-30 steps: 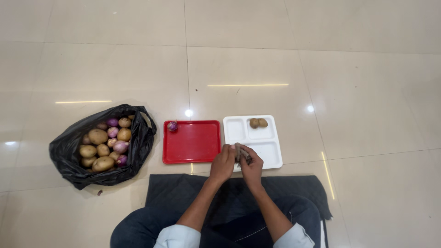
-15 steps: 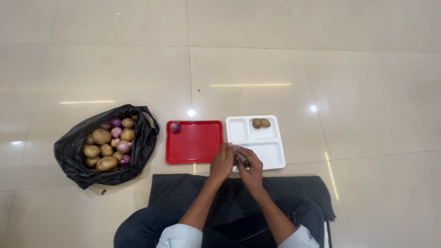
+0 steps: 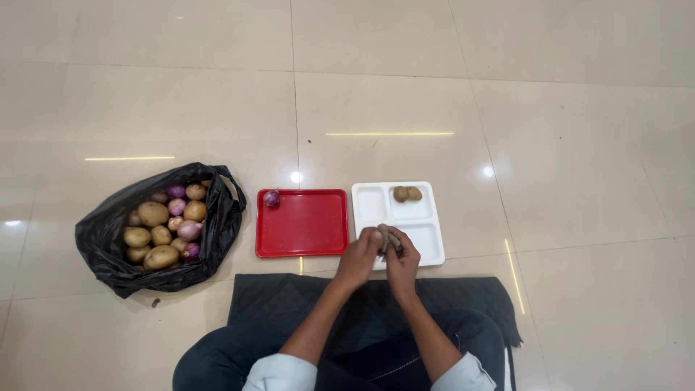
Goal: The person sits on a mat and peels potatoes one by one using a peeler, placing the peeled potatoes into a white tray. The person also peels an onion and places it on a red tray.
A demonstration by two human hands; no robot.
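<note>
**A:** Glossy cream floor point(image 3: 507, 87) all round, streaked with lamp reflections. Seated on a dark quilted mat point(image 3: 289, 297), knees in dark trousers at the bottom edge. What lies out in front?

**B:** Far left, a black plastic bag point(image 3: 101, 239) gaping open, full of brown potatoes point(image 3: 153, 213) mixed with purple onions point(image 3: 190, 230). Beside it a red tray point(image 3: 304, 224), bare except for 1 small onion point(image 3: 271, 197) at its far left corner. Touching that, or very nearly, a white compartment tray point(image 3: 427, 246) with 2 small potatoes point(image 3: 406, 193) in its upper right section.

**A:** And the hands?

**B:** Left hand point(image 3: 358, 257) and right hand point(image 3: 402, 262) pressed together over the near left edge of the white tray. Both grips closed on a small brownish thing point(image 3: 387, 237), fingers curled round it from either side, its top poking out between them. Too small to tell whether potato or something else.

**A:** Step in hand, at a guess?

**B:** Probably working over that 1 piece between the fingers, held just above the tray rather than resting in it.

**A:** Needed for a next move?

**B:** Likely a firm hold with 1 hand while the other turns or rubs, kept over the tray.
</note>
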